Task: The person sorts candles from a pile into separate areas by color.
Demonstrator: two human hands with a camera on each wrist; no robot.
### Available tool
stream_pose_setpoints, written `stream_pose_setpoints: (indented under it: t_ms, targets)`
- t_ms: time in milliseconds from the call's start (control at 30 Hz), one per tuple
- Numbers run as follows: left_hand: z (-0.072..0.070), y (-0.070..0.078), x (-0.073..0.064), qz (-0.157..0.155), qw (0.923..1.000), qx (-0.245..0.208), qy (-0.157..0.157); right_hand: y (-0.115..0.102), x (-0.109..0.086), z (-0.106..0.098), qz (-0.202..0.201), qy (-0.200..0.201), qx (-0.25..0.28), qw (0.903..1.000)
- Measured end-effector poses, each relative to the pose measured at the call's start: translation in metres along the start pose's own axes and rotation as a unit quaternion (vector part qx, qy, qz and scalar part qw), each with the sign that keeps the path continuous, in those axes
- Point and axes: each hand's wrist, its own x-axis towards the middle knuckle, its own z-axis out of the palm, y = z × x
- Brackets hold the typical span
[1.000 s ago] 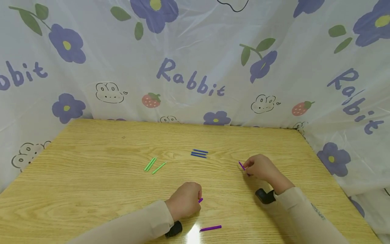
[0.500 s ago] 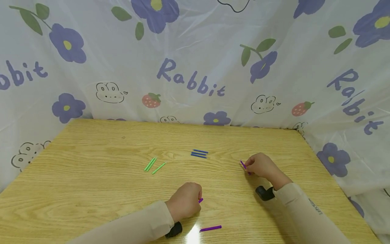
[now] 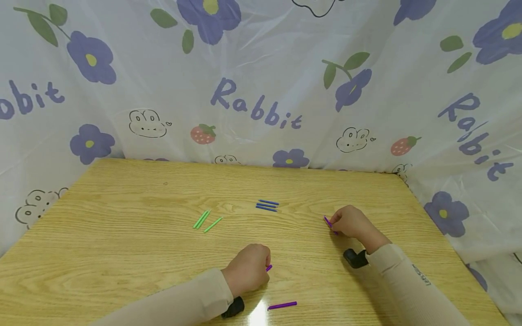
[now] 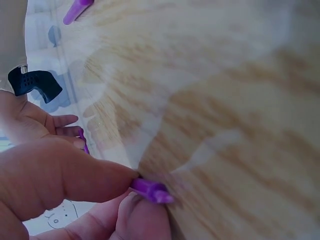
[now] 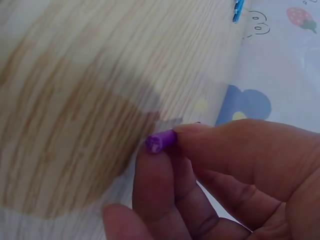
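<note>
My left hand (image 3: 246, 267) pinches a thin purple candle (image 4: 150, 190) between thumb and forefinger, low over the front middle of the table; only its end shows past the fingers. Farther right, my right hand (image 3: 350, 222) holds a second purple candle (image 5: 162, 140) by thumb and fingertips. That candle slants down toward the wood, and part of it is hidden by the fingers. A third purple candle (image 3: 282, 305) lies loose near the front edge, to the right of the left wrist.
Three green candles (image 3: 213, 224) lie left of centre, two side by side and one slightly apart. Three blue candles (image 3: 267, 209) lie in a row at the middle back. A patterned curtain (image 3: 253, 81) hangs behind the wooden table (image 3: 134, 203).
My right hand has shifted slightly to the right with its purple candle. The left hand and the candles lying on the table have stayed in place.
</note>
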Motion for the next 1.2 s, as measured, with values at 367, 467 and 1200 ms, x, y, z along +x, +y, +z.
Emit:
stream_pose_setpoints:
  t_ms: [367, 467, 1200]
  targets:
    - [0.0001, 0.0005, 0.0002, 0.000, 0.9998, 0.018, 0.008, 0.0011, 0.0029, 0.0016, -0.023, 0.004, -0.020, 0.9995]
    - [-0.0001, 0.0005, 0.0001, 0.001, 0.9998, 0.018, 0.008, 0.0009, 0.0038, 0.0019, -0.020, 0.002, -0.021, 0.9996]
    - [0.0003, 0.0008, 0.0003, -0.007, 1.0000, 0.004, 0.001, 0.0004, 0.0047, 0.0045, -0.017, 0.004, -0.035, 0.9993]
